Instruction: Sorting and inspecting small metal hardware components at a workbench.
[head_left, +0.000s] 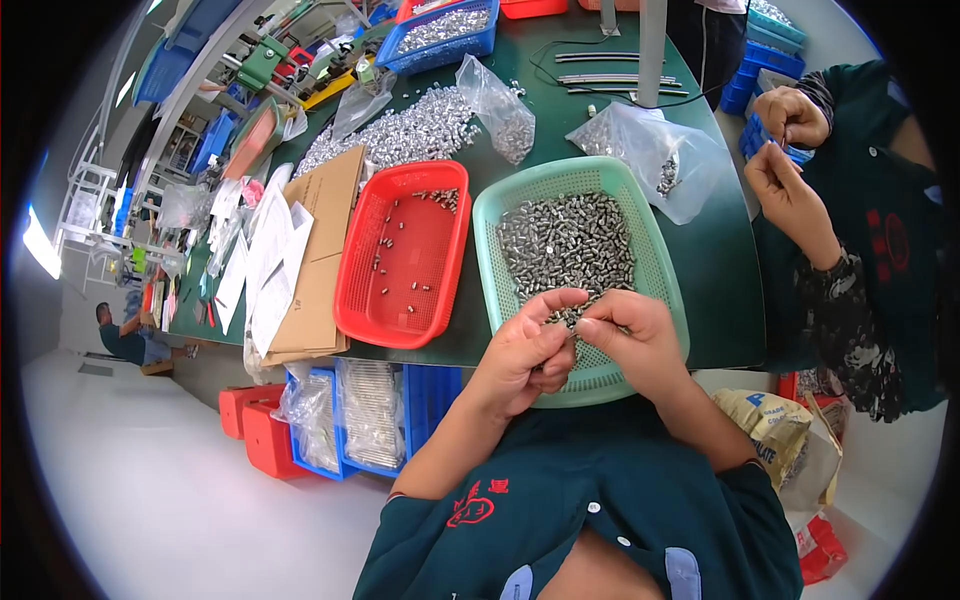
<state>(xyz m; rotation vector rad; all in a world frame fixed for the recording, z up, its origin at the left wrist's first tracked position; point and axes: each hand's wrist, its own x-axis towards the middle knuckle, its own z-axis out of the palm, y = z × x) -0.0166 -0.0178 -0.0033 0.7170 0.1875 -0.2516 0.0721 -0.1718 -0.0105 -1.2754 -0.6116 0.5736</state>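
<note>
My left hand [530,350] and my right hand [640,340] meet over the near end of a light green plastic basket [662,300]. The fingers of both are curled, thumbs toward index fingers, with the tips almost touching. Whatever is pinched there is too small to tell from the parts behind it. In the basket lies a thick layer of small, dark silver, cylinder-like metal parts [565,240]. Left of it stands a red plastic basket [352,290] with a few similar parts [437,197] at its far right corner and several scattered on its bottom.
A heap of shiny metal pieces [430,125] and clear plastic bags [500,115] cover the far side of the green table [725,270]. Cardboard [320,285] and papers lie left. At right, a co-worker's hands [790,150] are close together. Blue bins [345,455] stand below.
</note>
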